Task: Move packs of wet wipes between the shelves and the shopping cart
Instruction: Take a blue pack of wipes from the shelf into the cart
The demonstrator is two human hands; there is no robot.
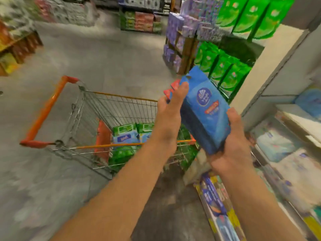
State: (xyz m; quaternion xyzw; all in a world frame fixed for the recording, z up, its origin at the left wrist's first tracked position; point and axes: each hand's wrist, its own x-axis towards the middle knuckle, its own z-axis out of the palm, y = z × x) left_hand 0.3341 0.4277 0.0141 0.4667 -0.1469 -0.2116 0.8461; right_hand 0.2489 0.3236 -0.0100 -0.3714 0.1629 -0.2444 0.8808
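Both hands, left hand [171, 108] and right hand [232, 145], hold blue wipes pack [203, 108] above cart [111, 119]; green packs [125, 128] inside.

Grey concrete floor [107, 54]. Wire shopping cart [111, 119] stands on it at centre, green and blue wipe packs [125, 136] inside. White shelves [286, 94] at right hold pale blurred packs [276, 143]; green packs [225, 72] stacked beyond.

Both arms outstretched; left hand [171, 108] and right hand [233, 145] curled, gripping.
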